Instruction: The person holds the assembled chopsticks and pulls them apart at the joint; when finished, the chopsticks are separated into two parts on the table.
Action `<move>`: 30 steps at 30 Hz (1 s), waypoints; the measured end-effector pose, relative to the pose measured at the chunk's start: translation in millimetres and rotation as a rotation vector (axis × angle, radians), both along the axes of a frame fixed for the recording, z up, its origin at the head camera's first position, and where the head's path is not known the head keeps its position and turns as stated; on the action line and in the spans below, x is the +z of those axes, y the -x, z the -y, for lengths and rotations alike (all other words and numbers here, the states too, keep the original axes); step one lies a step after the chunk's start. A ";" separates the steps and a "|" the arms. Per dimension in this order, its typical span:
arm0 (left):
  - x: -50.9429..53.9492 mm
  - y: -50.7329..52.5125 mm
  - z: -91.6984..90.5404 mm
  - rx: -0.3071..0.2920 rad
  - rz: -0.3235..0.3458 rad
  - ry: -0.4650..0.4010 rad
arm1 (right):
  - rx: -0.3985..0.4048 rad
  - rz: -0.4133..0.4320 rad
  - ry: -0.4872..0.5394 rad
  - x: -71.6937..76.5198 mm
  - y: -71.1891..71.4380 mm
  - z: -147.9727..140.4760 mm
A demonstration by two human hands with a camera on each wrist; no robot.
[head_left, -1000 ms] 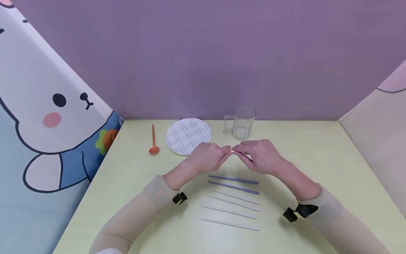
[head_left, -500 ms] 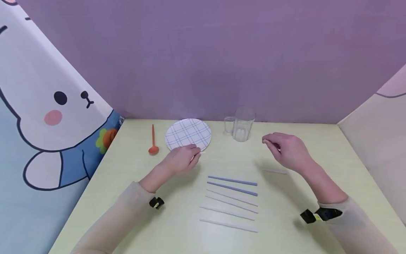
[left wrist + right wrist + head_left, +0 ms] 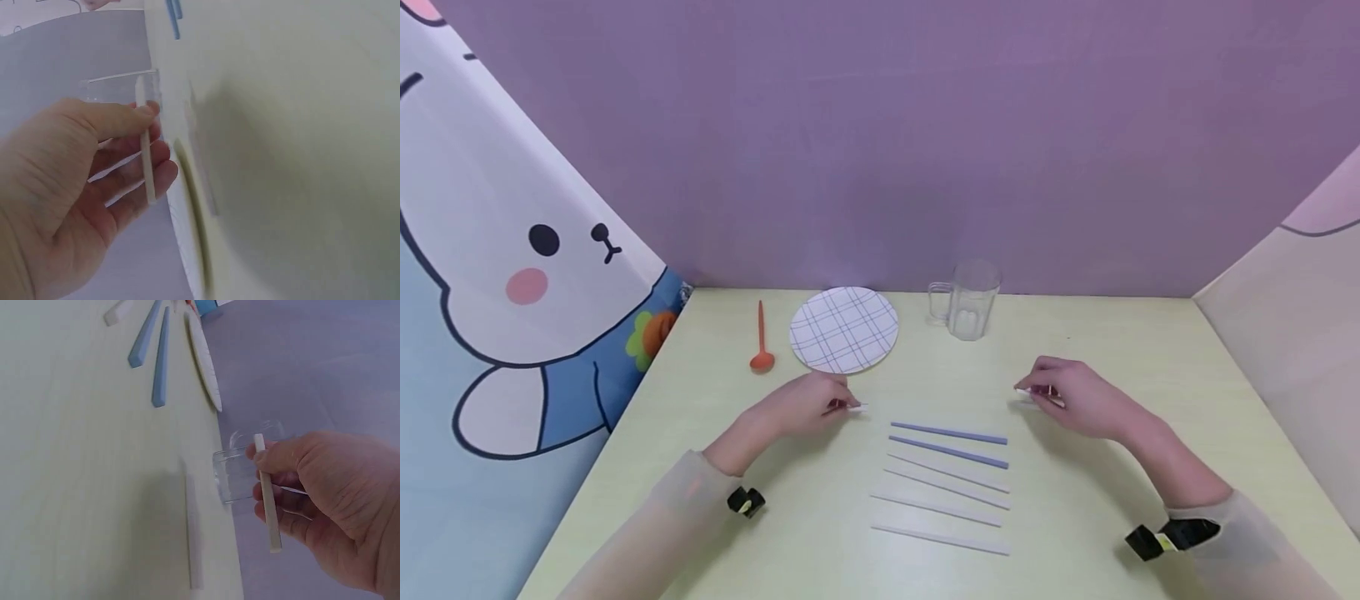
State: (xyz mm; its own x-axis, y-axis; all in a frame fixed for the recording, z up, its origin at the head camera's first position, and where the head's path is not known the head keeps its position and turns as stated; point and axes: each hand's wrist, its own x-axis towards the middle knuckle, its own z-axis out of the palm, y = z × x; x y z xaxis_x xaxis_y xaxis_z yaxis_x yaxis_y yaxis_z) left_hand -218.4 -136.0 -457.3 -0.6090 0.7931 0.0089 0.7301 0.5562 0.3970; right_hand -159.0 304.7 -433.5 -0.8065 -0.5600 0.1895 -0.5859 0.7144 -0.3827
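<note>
In the head view my left hand (image 3: 812,404) is low over the table, just in front of the checked plate (image 3: 844,330). Its thumb and fingertips pinch a short, squared white stick (image 3: 148,165), seen best in the left wrist view. On the other side, my right hand (image 3: 1078,396) holds a similar short white stick (image 3: 269,506) between thumb and fingers. Between and below the hands lie two blue chopsticks (image 3: 951,432) and several thin white chopsticks (image 3: 940,540), spread in a row. A pale streak shows on the table under each hand; stick or reflection, I cannot tell.
An orange ladle (image 3: 762,362) lies left of the plate. A clear glass mug (image 3: 973,300) stands near the purple back wall (image 3: 925,150), its handle to the left and something whitish at its bottom. A wall with a cartoon figure (image 3: 550,275) borders the left side.
A second ago both hands met in the middle around something small and white. They have since moved apart and lowered towards the table, a white stick in each.
</note>
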 end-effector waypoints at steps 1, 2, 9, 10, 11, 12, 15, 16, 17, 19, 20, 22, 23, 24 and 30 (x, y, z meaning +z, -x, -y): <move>-1.6 -0.2 0.7 -0.002 0.005 0.003 | -0.004 0.017 -0.001 -1.7 -1.0 -0.4; -3.1 -0.3 1.0 -0.002 0.008 0.006 | -0.010 0.032 -0.005 -3.4 -2.0 -1.0; -10.9 -0.6 -0.3 0.030 -0.022 0.051 | -0.010 0.107 -0.042 -13.2 -4.2 -6.2; -11.9 -0.3 -0.4 0.036 -0.030 0.056 | -0.009 0.111 -0.047 -14.4 -4.0 -6.9; -12.8 0.1 -0.4 0.046 -0.038 0.062 | -0.008 0.118 -0.053 -15.4 -3.7 -7.6; -13.9 0.5 -0.3 0.056 -0.046 0.067 | -0.013 0.120 -0.059 -16.7 -3.5 -8.2; -17.4 2.7 0.0 0.084 -0.064 0.069 | -0.027 0.131 -0.080 -20.7 -3.0 -9.7; -18.4 3.6 0.3 0.091 -0.072 0.068 | -0.032 0.136 -0.088 -21.9 -2.9 -10.1; -19.0 4.2 0.3 0.100 -0.079 0.065 | -0.037 0.138 -0.097 -22.8 -3.0 -10.3; -19.9 5.5 -0.5 0.111 -0.096 0.058 | -0.040 0.139 -0.112 -24.8 -2.8 -10.6; -20.5 6.5 -1.2 0.116 -0.101 0.054 | -0.034 0.135 -0.115 -25.6 -2.6 -10.9; -20.8 7.1 -3.4 0.135 -0.116 0.050 | -0.030 0.132 -0.120 -27.0 -2.3 -11.5; -20.8 7.3 -4.8 0.146 -0.121 0.048 | -0.026 0.127 -0.122 -27.6 -2.0 -11.6; -21.2 7.9 -6.3 0.157 -0.128 0.048 | -0.024 0.124 -0.123 -28.4 -1.6 -11.9; -24.6 10.3 -14.8 0.223 -0.132 0.040 | -0.015 0.129 -0.124 -29.9 -0.4 -10.3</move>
State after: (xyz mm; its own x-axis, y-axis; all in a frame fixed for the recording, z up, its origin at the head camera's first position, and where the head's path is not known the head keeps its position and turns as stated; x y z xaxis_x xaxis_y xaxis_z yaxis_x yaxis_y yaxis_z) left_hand -228.7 -121.3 -481.9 -0.7645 0.6407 0.0709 0.6317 0.7227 0.2806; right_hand -158.6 315.0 -463.4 -0.8284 -0.5600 0.0136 -0.5260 0.7694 -0.3623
